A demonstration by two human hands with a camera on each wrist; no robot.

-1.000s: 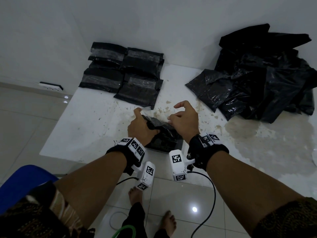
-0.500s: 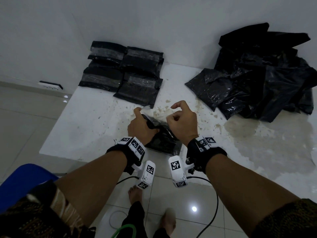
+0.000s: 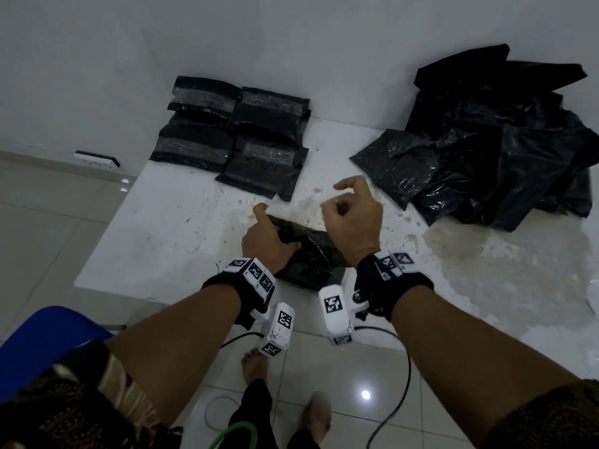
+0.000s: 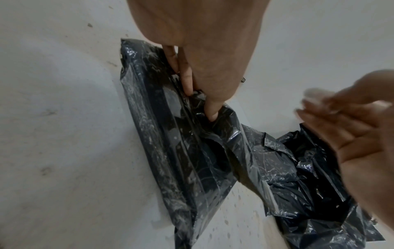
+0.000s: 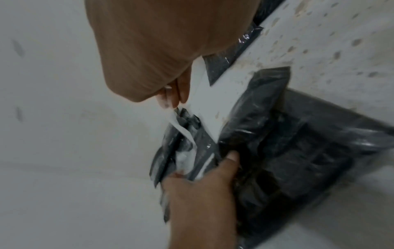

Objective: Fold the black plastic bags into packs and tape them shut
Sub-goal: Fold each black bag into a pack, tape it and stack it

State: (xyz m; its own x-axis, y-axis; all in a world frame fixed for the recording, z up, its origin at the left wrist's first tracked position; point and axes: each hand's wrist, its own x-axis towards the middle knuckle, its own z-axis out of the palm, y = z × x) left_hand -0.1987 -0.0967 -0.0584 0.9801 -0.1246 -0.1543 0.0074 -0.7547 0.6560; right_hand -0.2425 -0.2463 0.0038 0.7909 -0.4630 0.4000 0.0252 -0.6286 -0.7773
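Right hand has lifted off the pack w/ fingers curled, pinching clear tape, I think. Left hand grips pack's left end on tabletop. Pack lies just below right hand, long axis left-right; right hand nearer the open flap.

left hand gripping, right hand raised, fingers curled
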